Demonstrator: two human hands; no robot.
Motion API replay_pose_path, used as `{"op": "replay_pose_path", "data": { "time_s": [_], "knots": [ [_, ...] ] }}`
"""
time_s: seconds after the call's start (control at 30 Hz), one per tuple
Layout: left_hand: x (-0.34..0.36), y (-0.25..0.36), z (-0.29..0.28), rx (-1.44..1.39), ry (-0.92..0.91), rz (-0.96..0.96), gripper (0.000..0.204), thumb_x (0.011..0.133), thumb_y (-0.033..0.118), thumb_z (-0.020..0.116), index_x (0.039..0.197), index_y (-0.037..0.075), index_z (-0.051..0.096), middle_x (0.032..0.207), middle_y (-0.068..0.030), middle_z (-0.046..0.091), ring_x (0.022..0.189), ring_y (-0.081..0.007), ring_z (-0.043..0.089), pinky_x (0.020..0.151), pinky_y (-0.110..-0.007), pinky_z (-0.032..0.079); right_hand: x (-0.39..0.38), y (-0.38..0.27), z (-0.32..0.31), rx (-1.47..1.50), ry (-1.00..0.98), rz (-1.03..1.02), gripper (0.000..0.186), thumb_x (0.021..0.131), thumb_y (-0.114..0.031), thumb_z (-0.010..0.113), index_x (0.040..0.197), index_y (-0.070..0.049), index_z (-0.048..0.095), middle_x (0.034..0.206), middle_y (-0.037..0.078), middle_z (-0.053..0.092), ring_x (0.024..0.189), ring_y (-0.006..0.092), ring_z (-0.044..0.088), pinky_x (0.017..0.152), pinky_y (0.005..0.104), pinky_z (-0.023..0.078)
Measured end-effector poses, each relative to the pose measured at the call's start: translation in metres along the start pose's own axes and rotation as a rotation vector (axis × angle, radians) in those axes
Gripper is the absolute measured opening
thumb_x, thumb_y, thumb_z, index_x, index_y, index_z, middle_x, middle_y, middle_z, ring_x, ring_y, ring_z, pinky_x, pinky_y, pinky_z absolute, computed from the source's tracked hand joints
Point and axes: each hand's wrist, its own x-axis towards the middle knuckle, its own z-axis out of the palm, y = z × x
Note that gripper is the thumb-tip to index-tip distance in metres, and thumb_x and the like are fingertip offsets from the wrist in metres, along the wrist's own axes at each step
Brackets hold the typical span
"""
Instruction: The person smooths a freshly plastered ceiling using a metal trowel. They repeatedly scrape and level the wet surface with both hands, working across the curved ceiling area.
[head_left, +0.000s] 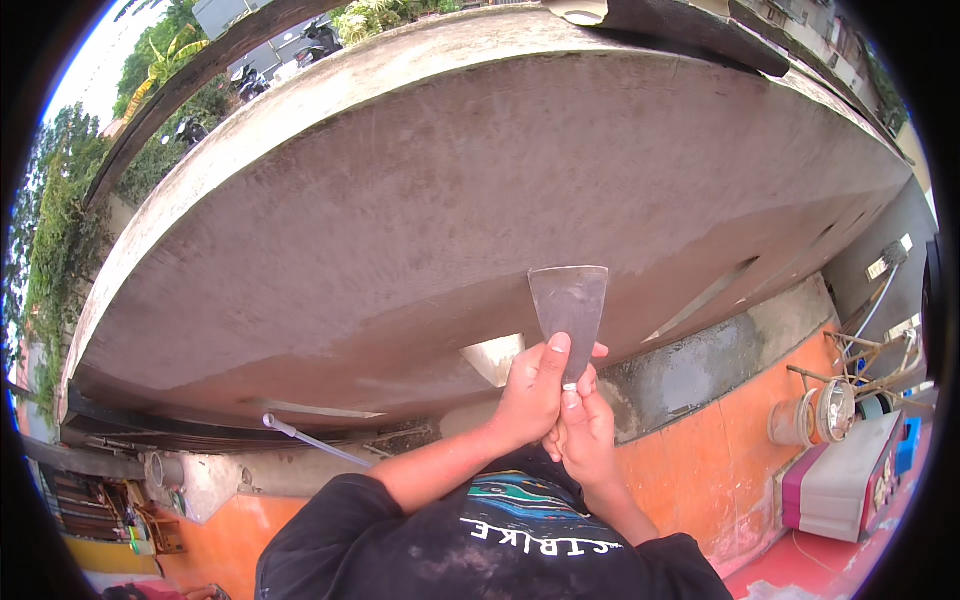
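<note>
A putty knife (572, 305) with a wide, smudged metal blade points up and away from me, in front of a grey-brown plastered wall (400, 200). My left hand (533, 392) is closed around its lower part, the thumb lying along the blade. Just below and to the right, my right hand (586, 430) also grips the tool, its thumb pressed near the blade's base. The handle is mostly hidden by my fingers. The blade's broad edge overlaps the wall in view; whether it touches, I cannot tell.
A pale pole (310, 438) slants beside my left arm. An orange wall (690, 480) runs behind me. Buckets (815, 412) and a grey-and-maroon box (840, 480) stand at the right. A wooden beam (200, 80) crosses the upper left. Openings cut through the plastered wall.
</note>
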Motion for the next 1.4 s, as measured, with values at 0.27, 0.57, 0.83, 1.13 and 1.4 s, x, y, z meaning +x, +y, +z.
{"op": "replay_pose_path", "data": {
  "time_s": [0.27, 0.57, 0.83, 1.13, 1.4],
  "knots": [
    [0.001, 0.003, 0.003, 0.046, 0.016, -0.087, 0.058, 0.107, 0.044, 0.029, 0.107, -0.004, 0.06, 0.073, -0.0034, 0.058, 0.069, -0.0095, 0.056, 0.063, -0.025, 0.048, 0.002, -0.003, 0.0, 0.015, 0.004, 0.039, 0.021, 0.105, -0.023, 0.043, 0.101, -0.003, 0.048, 0.066, 0.001, 0.049, 0.048, 0.0061, 0.045, 0.041, 0.0206, 0.037],
    [0.001, 0.005, 0.004, 0.025, 0.044, 0.005, 0.057, 0.107, 0.044, 0.029, 0.107, -0.004, 0.06, 0.073, -0.0039, 0.056, 0.071, -0.0103, 0.055, 0.066, -0.027, 0.048, 0.003, -0.003, -0.002, -0.084, -0.038, 0.015, 0.027, 0.106, -0.028, 0.039, 0.106, -0.003, 0.049, 0.066, 0.003, 0.051, 0.045, 0.0075, 0.045, 0.039, 0.0209, 0.037],
    [0.002, 0.004, 0.002, 0.04, 0.025, -0.059, 0.058, 0.107, 0.045, 0.028, 0.107, -0.004, 0.06, 0.073, -0.0036, 0.056, 0.066, -0.0096, 0.054, 0.059, -0.025, 0.047, 0.01, 0.001, -0.002, -0.057, -0.04, -0.035, 0.026, 0.106, -0.027, 0.039, 0.104, -0.003, 0.049, 0.066, 0.003, 0.05, 0.045, 0.0076, 0.044, 0.04, 0.022, 0.037],
    [0.001, 0.015, 0.0, 0.054, 0.031, 0.023, 0.057, 0.107, 0.044, 0.03, 0.105, -0.003, 0.062, 0.072, -0.0028, 0.057, 0.069, -0.0097, 0.055, 0.064, -0.026, 0.048, 0.008, -0.008, 0.009, -0.027, -0.015, 0.0, 0.021, 0.106, -0.023, 0.041, 0.103, -0.003, 0.047, 0.064, 0.001, 0.049, 0.044, 0.0063, 0.044, 0.04, 0.0215, 0.037],
    [-0.003, 0.014, 0.001, 0.031, 0.042, -0.006, 0.059, 0.106, 0.047, 0.03, 0.105, -0.003, 0.06, 0.072, -0.003, 0.056, 0.067, -0.0094, 0.055, 0.062, -0.026, 0.047, 0.004, -0.004, 0.005, 0.006, -0.097, -0.035, 0.022, 0.106, -0.022, 0.037, 0.1, -0.003, 0.047, 0.062, 0.001, 0.048, 0.044, 0.0072, 0.044, 0.041, 0.0222, 0.037]
  ]
}}
